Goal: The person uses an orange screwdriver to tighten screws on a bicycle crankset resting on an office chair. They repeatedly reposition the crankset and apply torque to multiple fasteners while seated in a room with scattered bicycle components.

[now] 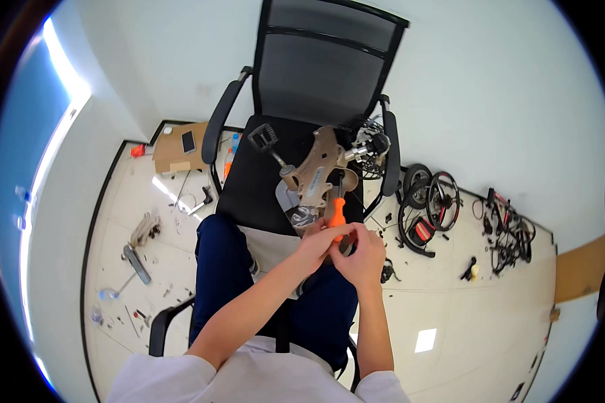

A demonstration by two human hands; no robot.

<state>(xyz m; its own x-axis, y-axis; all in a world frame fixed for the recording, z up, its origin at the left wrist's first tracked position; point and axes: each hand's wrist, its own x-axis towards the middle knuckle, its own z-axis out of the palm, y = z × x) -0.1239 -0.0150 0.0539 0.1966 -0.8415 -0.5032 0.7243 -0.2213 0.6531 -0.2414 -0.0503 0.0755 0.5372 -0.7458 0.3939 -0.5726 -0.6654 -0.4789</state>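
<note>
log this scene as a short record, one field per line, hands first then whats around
left hand: closed around the lower part of the screwdriver
right hand: fingers at the handle's lower end, exact grip unclear
screwdriver: orange handle, shaft pointing away from the person toward the brown frame piece; tip hard to make out
frame piece: over the black chair's seat, pedal sticking out left
floor, left: phone on cardboard
floor, right: wheels

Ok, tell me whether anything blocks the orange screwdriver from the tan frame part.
Nothing visible does: the orange screwdriver, in the left hand, points at the tan frame part. Whether its tip touches is too small to tell.
</note>
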